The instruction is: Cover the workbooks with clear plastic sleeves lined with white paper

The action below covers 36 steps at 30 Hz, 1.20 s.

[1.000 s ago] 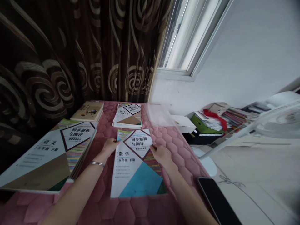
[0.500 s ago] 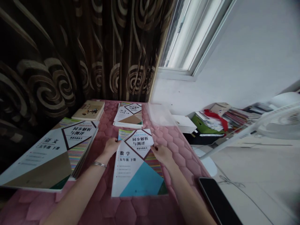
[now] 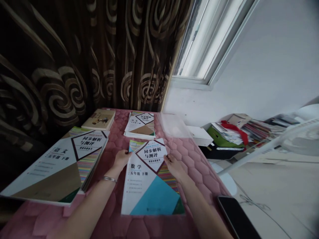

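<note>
Math workbook still between left hand, right hand.

A quilted pink mat carries a stack of language workbooks at 9 o'clock, with a second workbook pile and a small paperback toward 12 and a clear plastic sleeve at 1. Swirl-patterned curtains hang at 11 beside a bright window. Papers and books heap up on a green box at 2, near a white box; a white fan stands at 3, a black phone lies at 4.
</note>
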Tool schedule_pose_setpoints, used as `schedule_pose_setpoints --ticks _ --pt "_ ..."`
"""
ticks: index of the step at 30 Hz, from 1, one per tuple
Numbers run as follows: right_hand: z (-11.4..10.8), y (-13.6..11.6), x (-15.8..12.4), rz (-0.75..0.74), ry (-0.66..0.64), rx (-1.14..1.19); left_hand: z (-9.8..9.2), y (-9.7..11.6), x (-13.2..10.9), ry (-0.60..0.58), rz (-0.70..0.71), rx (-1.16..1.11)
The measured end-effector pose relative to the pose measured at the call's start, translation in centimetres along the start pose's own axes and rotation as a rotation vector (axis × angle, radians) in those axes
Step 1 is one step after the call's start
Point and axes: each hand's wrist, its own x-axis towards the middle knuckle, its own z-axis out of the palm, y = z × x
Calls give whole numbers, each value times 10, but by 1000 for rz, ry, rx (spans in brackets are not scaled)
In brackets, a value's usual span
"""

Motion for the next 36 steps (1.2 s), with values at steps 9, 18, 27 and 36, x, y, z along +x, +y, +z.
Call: schedule_pose_setpoints --ticks 9,18,27,36 --pt "27 11 5 -46 -1 209 -8 -3 1 22 23 45" --pt "32 -2 1 30 35 106 -3 12 -4 133 68 212" --pt "28 -22 -19 129 -25 -234 9 6 -29 206 534 587" --pt "26 -24 -22 70 -59 -342 14 -3 -29 43 510 633"
